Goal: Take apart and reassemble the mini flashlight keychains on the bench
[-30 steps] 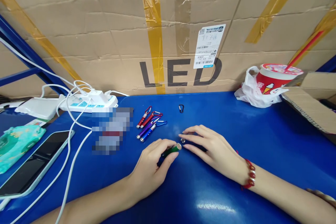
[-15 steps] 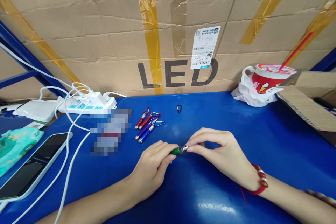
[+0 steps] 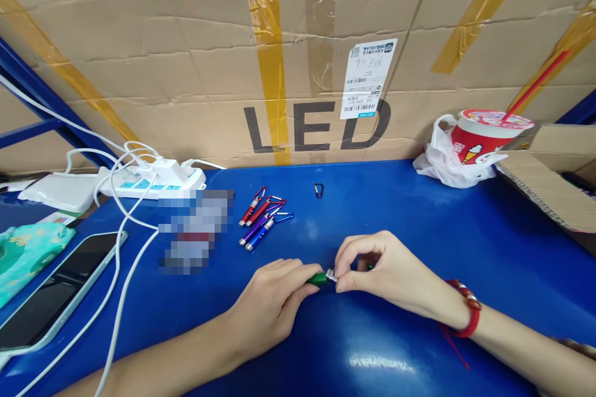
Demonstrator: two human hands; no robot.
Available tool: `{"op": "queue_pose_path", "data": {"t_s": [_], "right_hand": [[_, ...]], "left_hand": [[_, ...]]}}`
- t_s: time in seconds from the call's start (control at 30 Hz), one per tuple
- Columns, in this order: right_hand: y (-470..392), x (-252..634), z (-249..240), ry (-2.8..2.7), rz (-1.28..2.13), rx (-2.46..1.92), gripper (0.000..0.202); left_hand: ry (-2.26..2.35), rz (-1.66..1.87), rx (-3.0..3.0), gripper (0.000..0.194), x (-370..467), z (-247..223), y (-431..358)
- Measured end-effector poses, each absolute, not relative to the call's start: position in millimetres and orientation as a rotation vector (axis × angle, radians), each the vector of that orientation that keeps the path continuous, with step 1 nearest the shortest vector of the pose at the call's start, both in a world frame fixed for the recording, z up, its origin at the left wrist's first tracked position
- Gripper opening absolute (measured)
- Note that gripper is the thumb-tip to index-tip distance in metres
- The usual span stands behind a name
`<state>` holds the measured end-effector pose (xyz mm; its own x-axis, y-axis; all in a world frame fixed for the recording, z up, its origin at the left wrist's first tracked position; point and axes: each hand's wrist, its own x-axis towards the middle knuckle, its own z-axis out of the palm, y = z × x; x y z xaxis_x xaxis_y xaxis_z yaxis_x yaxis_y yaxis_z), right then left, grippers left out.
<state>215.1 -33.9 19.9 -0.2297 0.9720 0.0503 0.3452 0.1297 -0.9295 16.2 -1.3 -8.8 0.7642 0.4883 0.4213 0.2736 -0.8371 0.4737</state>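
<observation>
Near the middle of the blue table, my left hand [image 3: 277, 294] is closed on a green tube [image 3: 318, 279], whose right end sticks out past the thumb and forefinger. My right hand [image 3: 379, 270] pinches a small silver end piece [image 3: 331, 275] between thumb and fingertips, touching the tube's right end. A bit of green shows behind my right fingers. Beyond my hands lie two red penlights, a purple penlight [image 3: 252, 231] and a blue penlight [image 3: 261, 234], with clips. A black carabiner [image 3: 319, 190] lies apart from them, to the right.
At the left are a power strip [image 3: 135, 182] with white cables, a phone [image 3: 58, 291] and a teal packet [image 3: 32, 257]. A red cup [image 3: 484, 139] in a plastic bag and an open carton [image 3: 549, 186] stand at the right. A large cardboard box [image 3: 209, 62] spans the back.
Both hands have shifted slightly down the picture, and the green tube lies flatter. My right hand has turned, showing some green behind its fingers. The view has moved slightly.
</observation>
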Motion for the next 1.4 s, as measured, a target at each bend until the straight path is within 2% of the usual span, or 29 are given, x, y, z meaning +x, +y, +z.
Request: {"op": "queue_pose_path", "data": {"t_s": [0.47, 0.73, 0.83, 0.93, 1.03, 1.13, 1.3, 1.4], "right_hand": [[-31, 220, 22, -1.812, 1.173, -1.277, 0.009], [-36, 214, 23, -1.769, 1.040, -1.294, 0.014], [-39, 211, 21, -1.603, 1.186, -1.347, 0.020], [-39, 208, 17, -1.379, 1.477, -1.373, 0.029], [-37, 208, 17, -1.235, 1.713, -1.319, 0.034], [-36, 209, 19, -1.182, 1.788, -1.275, 0.035], [-36, 208, 18, -1.287, 1.656, -1.318, 0.034], [-35, 211, 15, -1.564, 1.134, -1.339, 0.027]], "left_hand": [[0.541, 0.745, 2.532, 0.025, 16, -10, 0], [0.383, 0.843, 2.611, 0.023, 16, -14, -1], [0.400, 0.920, 2.646, 0.021, 16, -16, -3], [0.453, 1.012, 2.697, 0.023, 16, -16, -5], [0.481, 1.054, 2.721, 0.028, 17, -15, -6], [0.474, 0.987, 2.687, 0.036, 17, -14, -5], [0.473, 0.936, 2.543, 0.036, 18, -11, -3], [0.541, 0.858, 2.384, 0.029, 18, -9, -2]]}}
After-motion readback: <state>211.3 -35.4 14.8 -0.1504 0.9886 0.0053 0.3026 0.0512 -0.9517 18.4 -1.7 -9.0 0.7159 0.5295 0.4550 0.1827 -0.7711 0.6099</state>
